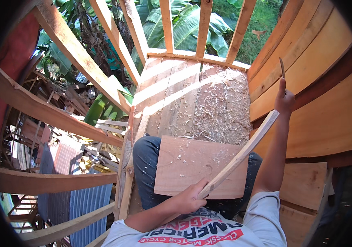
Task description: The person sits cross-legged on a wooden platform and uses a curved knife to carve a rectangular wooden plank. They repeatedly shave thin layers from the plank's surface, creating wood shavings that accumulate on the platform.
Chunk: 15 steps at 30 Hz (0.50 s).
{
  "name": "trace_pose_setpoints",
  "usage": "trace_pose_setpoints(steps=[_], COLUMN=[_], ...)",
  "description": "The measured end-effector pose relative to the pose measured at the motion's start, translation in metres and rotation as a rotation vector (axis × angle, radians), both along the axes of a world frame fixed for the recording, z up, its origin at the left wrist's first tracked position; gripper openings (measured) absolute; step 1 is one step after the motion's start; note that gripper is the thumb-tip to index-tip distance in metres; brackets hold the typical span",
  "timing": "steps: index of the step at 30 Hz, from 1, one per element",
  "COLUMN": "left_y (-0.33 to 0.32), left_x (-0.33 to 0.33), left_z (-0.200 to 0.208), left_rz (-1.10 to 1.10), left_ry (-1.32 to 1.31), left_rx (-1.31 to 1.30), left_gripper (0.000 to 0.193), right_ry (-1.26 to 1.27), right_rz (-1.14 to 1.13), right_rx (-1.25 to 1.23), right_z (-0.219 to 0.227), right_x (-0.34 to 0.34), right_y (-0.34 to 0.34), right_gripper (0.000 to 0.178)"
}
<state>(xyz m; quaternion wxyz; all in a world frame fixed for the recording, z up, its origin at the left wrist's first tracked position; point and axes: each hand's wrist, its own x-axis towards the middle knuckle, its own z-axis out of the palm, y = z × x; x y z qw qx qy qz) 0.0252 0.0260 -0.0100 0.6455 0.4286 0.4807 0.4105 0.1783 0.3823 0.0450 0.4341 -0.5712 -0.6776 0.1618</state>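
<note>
My left hand is wrapped round the lower end of a long, pale, roughly squared wooden stick, close to my belly. From there the stick slants up and to the right, across a flat wooden board lying over my knees. A few small chips rest on that board. My right hand, raised at the right with the arm stretched out, grips a knife. Its narrow blade points up, away from my body. The stick's far end comes near my right wrist; whether they touch I cannot tell.
Wood shavings are strewn over the plank floor in front of me. Plank walling curves along the right. Upright wooden slats and rails bound the front and left. Beyond lie banana leaves and corrugated sheets.
</note>
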Motion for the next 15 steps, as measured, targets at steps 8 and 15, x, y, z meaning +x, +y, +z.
trace_pose_setpoints(steps=[8,15], left_y=[0.015,0.018], left_x=[-0.034,-0.028], left_z=[-0.001,0.003], left_rz=[0.139,0.171], left_ry=[-0.225,-0.108], left_rx=[-0.191,-0.174], left_gripper=[0.045,0.048], right_ry=[0.195,-0.242], right_rz=[0.322,0.507], right_rx=[-0.170,0.100], right_z=[-0.037,-0.041], right_x=[0.015,-0.029], right_y=[-0.084,-0.170], right_gripper=[0.060,0.027])
